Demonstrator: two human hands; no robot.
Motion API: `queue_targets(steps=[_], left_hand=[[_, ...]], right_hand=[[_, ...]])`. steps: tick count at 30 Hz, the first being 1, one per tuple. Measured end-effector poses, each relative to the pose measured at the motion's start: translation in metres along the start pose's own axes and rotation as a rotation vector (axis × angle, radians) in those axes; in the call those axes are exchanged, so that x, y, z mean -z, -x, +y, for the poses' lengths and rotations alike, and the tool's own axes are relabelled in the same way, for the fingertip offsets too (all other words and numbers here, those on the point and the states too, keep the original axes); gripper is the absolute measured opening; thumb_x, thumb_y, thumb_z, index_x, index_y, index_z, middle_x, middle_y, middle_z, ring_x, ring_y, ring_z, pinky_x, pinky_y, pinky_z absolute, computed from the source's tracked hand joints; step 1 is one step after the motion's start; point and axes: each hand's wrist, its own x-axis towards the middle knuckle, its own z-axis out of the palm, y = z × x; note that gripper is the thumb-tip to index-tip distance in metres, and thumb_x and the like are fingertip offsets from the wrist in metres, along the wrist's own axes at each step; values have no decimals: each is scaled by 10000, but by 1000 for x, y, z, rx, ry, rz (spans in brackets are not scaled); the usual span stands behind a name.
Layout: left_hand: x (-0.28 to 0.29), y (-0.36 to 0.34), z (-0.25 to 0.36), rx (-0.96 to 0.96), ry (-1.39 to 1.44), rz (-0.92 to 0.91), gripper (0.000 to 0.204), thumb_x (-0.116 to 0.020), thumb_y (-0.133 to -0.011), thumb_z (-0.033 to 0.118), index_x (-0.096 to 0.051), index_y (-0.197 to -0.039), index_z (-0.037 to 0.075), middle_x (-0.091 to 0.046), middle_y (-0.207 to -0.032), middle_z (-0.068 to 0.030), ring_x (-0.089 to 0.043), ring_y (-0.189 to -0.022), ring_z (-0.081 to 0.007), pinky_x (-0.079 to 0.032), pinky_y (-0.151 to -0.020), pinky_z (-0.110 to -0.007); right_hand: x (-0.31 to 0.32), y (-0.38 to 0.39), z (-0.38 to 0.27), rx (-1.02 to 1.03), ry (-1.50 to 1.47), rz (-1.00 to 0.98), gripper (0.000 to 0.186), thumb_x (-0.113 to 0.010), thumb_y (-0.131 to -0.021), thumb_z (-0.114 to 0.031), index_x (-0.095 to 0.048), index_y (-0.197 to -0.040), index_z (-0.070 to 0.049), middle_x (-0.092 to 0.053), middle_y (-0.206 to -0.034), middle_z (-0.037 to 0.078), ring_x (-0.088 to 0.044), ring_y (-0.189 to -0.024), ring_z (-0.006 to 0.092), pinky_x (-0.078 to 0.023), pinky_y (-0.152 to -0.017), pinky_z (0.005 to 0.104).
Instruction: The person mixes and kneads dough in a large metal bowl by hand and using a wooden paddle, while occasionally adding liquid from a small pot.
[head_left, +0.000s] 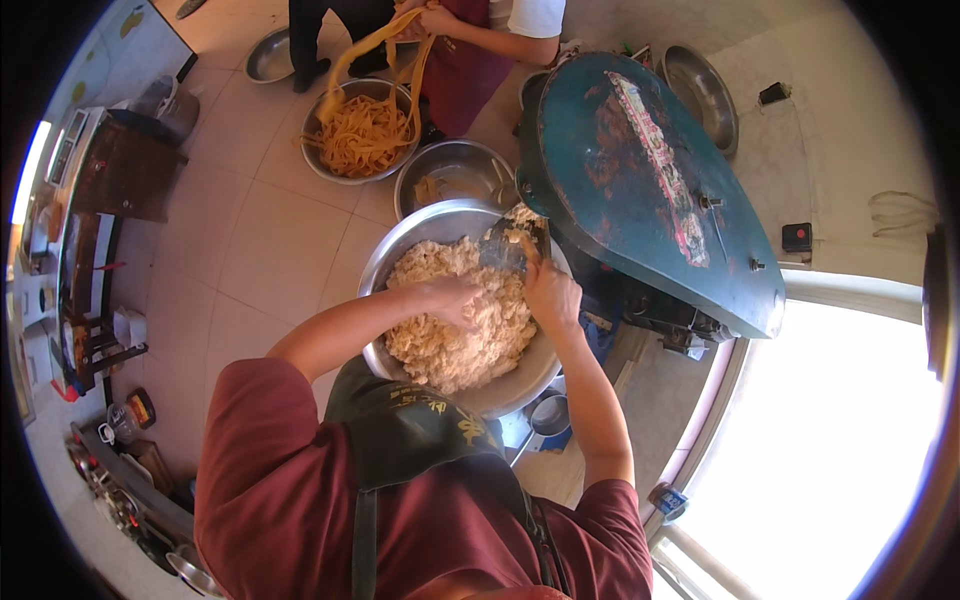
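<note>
A large metal bowl point(385, 255) in front of me holds a heap of pale, crumbly, moist mixture point(455, 345). My left hand point(455, 300) lies on this heap, its fingers stretched out and partly sunk in the crumbs. At the bowl's far right rim, my right hand point(552, 295) is closed, its fingers curled; what they hold is hard to make out. Just beyond those fingers sits a dark, flat piece point(503, 250) smeared with the mixture, below the edge of a big green machine housing point(640, 170).
Beyond the bowl stand another metal basin point(455, 160) with scraps in it and a bowl of wide yellowish strips point(365, 135). A person point(470, 60) there lifts some strips. A small saucepan point(549, 413) is near my right forearm. A dark cabinet point(125, 165) stands left.
</note>
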Motion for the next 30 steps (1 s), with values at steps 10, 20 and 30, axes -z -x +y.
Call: queue_targets(steps=[10,20,30], left_hand=[[-43,53,-23,57,236,514,723,-855,-716,223,-503,-1326,62,-529,-1240,-192,-565,-1113,-337,-490,-937,-422],[-48,47,-20,15,167,498,578,-710,-732,31,-515,-1276,32,-460,-1190,-179,-525,-1085,-337,-519,-865,-425],[-56,53,-22,161,383,611,410,-706,-732,38,-565,-1117,46,-577,-1139,-188,-585,-1064,-334,-503,-896,-447]], right_hand=[[-4,2,0,48,-53,58,301,-486,-974,-342,-623,-1066,-89,-695,-825,208,-688,-719,396,-563,-654,494],[-17,-12,1,-97,7,52,357,-501,-971,-380,-636,-887,-61,-683,-746,232,-698,-710,369,-562,-636,497],[-43,-24,6,80,90,-24,439,-449,-994,-323,-424,-1428,-264,-671,-826,227,-678,-699,396,-557,-667,517]])
